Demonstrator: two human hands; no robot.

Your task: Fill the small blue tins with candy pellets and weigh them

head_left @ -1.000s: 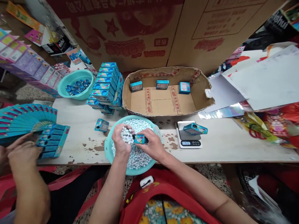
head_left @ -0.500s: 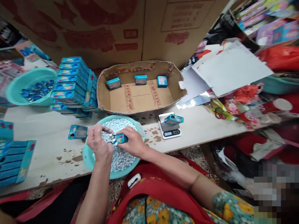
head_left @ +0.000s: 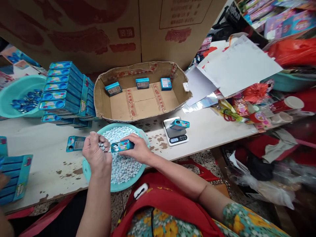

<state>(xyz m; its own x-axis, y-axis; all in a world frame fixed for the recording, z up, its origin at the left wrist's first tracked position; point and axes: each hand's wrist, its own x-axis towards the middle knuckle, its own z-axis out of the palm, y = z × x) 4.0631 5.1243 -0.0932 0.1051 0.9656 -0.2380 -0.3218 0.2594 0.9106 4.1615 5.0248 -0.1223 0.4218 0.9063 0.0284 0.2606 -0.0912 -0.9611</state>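
Observation:
My left hand point(head_left: 95, 150) is cupped shut round a handful of small white candies above a teal basin point(head_left: 87, 170) heaped with the same candies point(head_left: 122, 164). My right hand point(head_left: 138, 150) grips a small blue box point(head_left: 122, 145) lying sideways, its open end turned toward the left hand. Both hands hover over the basin at the table's near edge. A flat blue box point(head_left: 75, 144) lies on the table just left of the basin.
A small scale point(head_left: 175, 133) with a blue box point(head_left: 179, 124) on it stands right of the basin. Behind is a shallow cardboard tray point(head_left: 140, 108) holding three blue boxes. Stacked blue boxes point(head_left: 65, 93) and a second teal basin point(head_left: 17, 95) sit at left; papers and clutter at right.
The camera view swung to the right, so everything slid left in the picture. My hands stayed over the basin; the blue box now lies more level and the left hand is lifted a little.

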